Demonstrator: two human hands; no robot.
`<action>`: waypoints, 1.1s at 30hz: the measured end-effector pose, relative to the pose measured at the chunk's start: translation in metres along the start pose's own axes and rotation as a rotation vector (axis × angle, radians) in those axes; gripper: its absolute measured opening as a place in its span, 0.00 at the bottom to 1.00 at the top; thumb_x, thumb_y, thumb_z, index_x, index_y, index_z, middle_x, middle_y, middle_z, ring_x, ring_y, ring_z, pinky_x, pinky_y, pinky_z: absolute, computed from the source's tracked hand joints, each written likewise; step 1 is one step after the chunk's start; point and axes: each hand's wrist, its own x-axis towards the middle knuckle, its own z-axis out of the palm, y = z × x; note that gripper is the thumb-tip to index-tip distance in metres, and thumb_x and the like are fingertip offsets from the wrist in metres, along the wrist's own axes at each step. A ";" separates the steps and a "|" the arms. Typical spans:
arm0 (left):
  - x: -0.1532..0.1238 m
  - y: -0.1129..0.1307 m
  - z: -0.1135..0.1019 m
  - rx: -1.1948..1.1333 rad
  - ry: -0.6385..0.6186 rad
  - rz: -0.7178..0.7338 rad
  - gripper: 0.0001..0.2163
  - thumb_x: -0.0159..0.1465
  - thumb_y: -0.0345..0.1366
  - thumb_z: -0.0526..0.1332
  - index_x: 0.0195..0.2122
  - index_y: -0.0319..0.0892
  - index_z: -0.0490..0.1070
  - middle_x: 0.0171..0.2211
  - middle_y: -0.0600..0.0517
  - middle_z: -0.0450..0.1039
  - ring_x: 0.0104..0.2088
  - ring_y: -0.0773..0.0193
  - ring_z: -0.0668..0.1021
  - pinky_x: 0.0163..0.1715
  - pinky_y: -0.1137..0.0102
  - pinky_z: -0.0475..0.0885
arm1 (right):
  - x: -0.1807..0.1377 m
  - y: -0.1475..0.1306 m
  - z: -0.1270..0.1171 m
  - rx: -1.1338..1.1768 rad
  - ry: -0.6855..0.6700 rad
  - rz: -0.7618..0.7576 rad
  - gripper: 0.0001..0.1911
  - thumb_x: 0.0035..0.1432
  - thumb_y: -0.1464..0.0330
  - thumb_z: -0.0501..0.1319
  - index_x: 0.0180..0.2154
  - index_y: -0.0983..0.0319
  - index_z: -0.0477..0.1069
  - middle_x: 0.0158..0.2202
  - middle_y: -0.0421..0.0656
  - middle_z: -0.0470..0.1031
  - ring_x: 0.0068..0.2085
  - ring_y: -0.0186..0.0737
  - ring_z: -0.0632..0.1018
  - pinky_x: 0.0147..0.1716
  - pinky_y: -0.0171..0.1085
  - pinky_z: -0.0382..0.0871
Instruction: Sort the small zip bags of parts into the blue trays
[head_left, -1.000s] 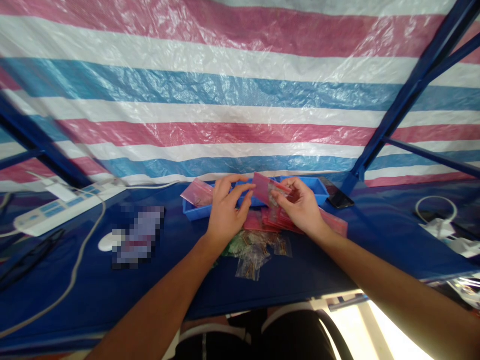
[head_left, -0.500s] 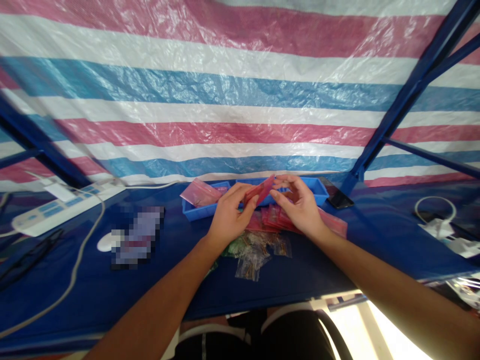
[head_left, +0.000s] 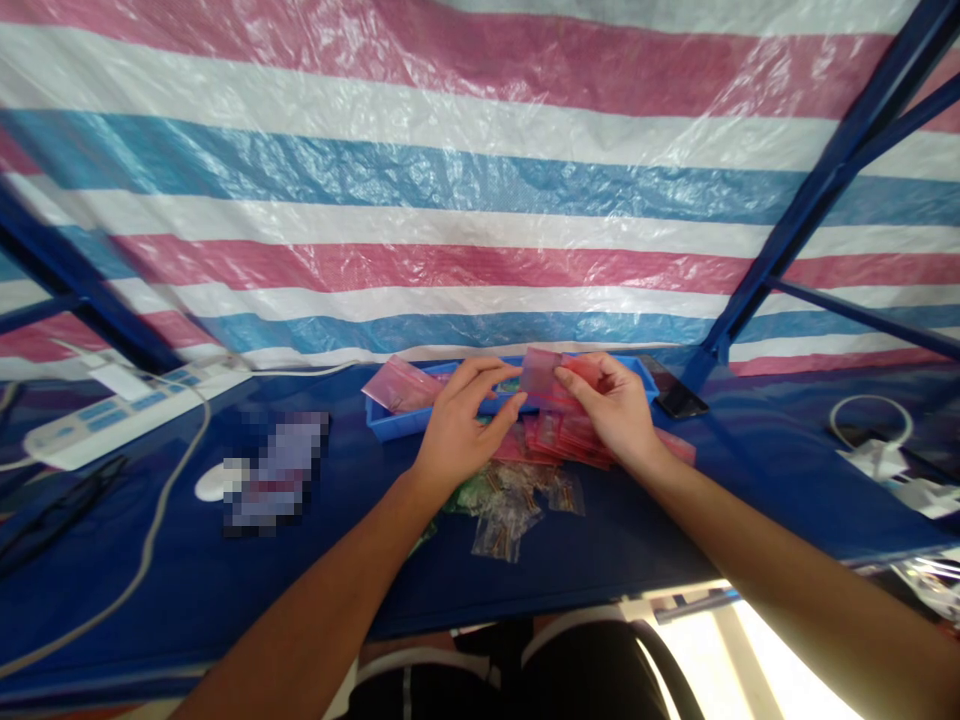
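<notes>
Pinched between the thumb and fingers of my right hand is a pink plastic bag, held up over the blue bins. My left hand is just left of it, thumb and fingers apart with nothing between them. Behind my hands stand a left blue bin, with a pink bag lying on it, and a longer right blue bin. Overlapping pink bags lie below my right hand. Nearer me is a pile of small clear bags with thin brass-coloured pieces, beside green bags.
On the blue table, a dark phone lies right of the bins. To the left are a white power strip, a cable, a white round object and a pixelated item. A striped tarp hangs behind, between blue metal posts.
The pink bag has passed from my left hand to my right, which now grips it. My left fingers have opened and come away from it.
</notes>
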 end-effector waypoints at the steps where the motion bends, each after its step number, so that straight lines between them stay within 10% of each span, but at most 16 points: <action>1: -0.001 0.001 0.001 -0.035 -0.056 0.013 0.18 0.73 0.42 0.67 0.62 0.49 0.75 0.59 0.45 0.75 0.55 0.55 0.81 0.51 0.61 0.83 | -0.002 -0.002 0.001 -0.019 -0.036 -0.011 0.18 0.59 0.51 0.75 0.37 0.57 0.78 0.34 0.40 0.80 0.35 0.42 0.78 0.39 0.41 0.76; 10: -0.004 -0.004 0.003 0.012 -0.057 -0.002 0.23 0.75 0.32 0.60 0.70 0.46 0.66 0.58 0.45 0.80 0.57 0.55 0.83 0.62 0.56 0.78 | -0.014 -0.014 0.010 0.149 -0.395 0.045 0.22 0.66 0.45 0.68 0.49 0.53 0.82 0.51 0.45 0.85 0.52 0.52 0.84 0.50 0.48 0.81; 22: 0.016 -0.028 -0.034 0.270 0.272 -0.112 0.27 0.71 0.40 0.66 0.70 0.44 0.67 0.57 0.44 0.80 0.53 0.52 0.83 0.58 0.58 0.78 | -0.006 -0.005 0.004 0.016 -0.288 0.015 0.23 0.65 0.44 0.68 0.42 0.56 0.79 0.41 0.44 0.85 0.36 0.43 0.82 0.40 0.42 0.77; 27: 0.022 -0.053 -0.063 0.335 0.269 -0.289 0.30 0.67 0.41 0.68 0.70 0.44 0.68 0.35 0.54 0.76 0.29 0.62 0.76 0.42 0.65 0.78 | -0.005 -0.002 0.001 0.019 -0.275 0.032 0.24 0.65 0.43 0.68 0.42 0.57 0.78 0.40 0.44 0.84 0.34 0.41 0.80 0.35 0.40 0.75; 33: 0.022 -0.069 -0.079 0.345 0.321 -0.362 0.29 0.66 0.39 0.66 0.69 0.46 0.70 0.33 0.55 0.74 0.23 0.68 0.66 0.35 0.67 0.73 | -0.006 -0.002 0.002 0.000 -0.268 0.030 0.25 0.64 0.42 0.68 0.41 0.57 0.78 0.38 0.44 0.83 0.34 0.42 0.80 0.35 0.40 0.75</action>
